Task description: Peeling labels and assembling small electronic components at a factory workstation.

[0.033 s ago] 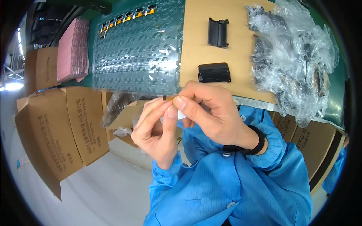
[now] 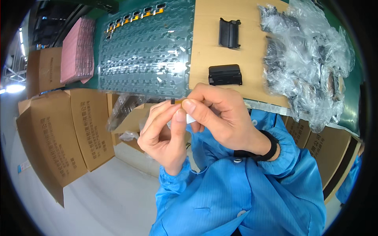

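My left hand (image 2: 163, 135) and my right hand (image 2: 222, 118) meet at the near edge of the table, fingertips together. Pinched between them is a small orange flex cable (image 2: 178, 101) with a black end; most of it is hidden by the fingers. A small white piece (image 2: 190, 118) shows under my right thumb, and I cannot tell whether it belongs to the cable. Just beyond my right hand lies a black plastic housing (image 2: 224, 75). A second black housing (image 2: 229, 33) rests farther off on the tan board (image 2: 204, 47).
A clear plastic tray (image 2: 143, 59) holds a row of small orange-and-silver parts (image 2: 136, 15) along its far edge. Bagged black parts (image 2: 307, 59) are heaped at the right. Pink sheets (image 2: 77, 51) are stacked at the left; open cardboard boxes (image 2: 59, 137) stand below the table.
The whole view has shifted very slightly. Both hands keep the same pinch on the flex cable.
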### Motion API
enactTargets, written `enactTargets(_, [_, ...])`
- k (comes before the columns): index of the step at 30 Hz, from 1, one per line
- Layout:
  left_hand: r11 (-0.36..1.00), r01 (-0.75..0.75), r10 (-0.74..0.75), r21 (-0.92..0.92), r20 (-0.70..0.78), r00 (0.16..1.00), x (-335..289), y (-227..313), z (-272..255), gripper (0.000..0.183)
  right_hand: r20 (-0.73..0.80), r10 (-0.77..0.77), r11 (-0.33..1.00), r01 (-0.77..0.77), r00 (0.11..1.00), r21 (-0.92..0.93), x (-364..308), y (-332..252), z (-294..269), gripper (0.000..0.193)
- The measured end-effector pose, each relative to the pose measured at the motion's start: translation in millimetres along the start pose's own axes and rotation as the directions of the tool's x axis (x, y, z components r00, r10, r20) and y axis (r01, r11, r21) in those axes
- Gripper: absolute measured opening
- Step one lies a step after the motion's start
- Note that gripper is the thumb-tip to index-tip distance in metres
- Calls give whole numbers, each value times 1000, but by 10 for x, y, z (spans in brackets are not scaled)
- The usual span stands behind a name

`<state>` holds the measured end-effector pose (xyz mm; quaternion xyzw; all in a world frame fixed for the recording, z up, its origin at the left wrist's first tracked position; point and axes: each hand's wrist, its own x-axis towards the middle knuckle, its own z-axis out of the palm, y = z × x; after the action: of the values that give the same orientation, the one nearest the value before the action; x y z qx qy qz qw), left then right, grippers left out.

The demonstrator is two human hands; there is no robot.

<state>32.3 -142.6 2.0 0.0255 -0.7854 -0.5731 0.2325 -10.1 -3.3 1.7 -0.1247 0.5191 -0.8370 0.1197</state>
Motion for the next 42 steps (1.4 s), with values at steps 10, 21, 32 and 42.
enactTargets(10, [763,176,-66,622,-196,978,-125,-432,-519,20,237,293,956,-289,926,-51,-127,-52,-410,25])
enactTargets(21, [804,61,-85,591,13,996,16,-365,-104,22,196,-368,228,292,909,-929,-620,-412,-1035,18])
enactTargets(32, [817,35,-245,575,293,924,208,-260,854,40,-162,-355,642,114,921,-758,-802,-339,-1136,11])
enactTargets(42, [916,347,-284,-204,282,916,-277,-135,916,29,-278,247,962,-270,928,-46,-568,-298,-946,15])
